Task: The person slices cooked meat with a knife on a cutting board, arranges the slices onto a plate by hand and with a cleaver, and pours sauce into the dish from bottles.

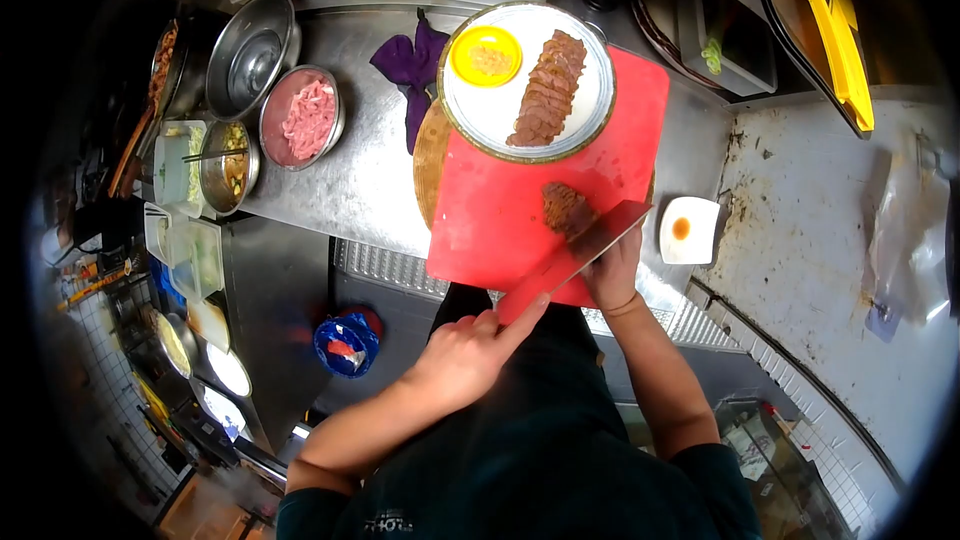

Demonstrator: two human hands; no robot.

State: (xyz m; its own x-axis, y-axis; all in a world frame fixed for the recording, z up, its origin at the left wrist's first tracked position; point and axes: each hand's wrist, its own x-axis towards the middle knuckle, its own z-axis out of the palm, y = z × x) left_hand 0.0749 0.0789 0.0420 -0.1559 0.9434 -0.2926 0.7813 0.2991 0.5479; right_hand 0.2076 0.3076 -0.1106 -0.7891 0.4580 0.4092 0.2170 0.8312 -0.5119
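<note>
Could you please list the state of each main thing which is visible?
Cleaver: gripped by left hand
Meat piece: partly hidden by cleaver
Red cutting board: spotted with moisture
Brown meat: sliced, lying on plate
Yellow dish: holding minced food
Steel bowl: holding raw meat strips
Purple cloth: crumpled
Square white dish: holding brown liquid
Bin: blue-lined, open

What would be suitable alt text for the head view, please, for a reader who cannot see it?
A person's left hand holds a large knife at a dark piece of meat on a red cutting board, the right hand partly hidden behind the knife. Beyond, a plate holds sliced meat and a small yellow dish.
</note>
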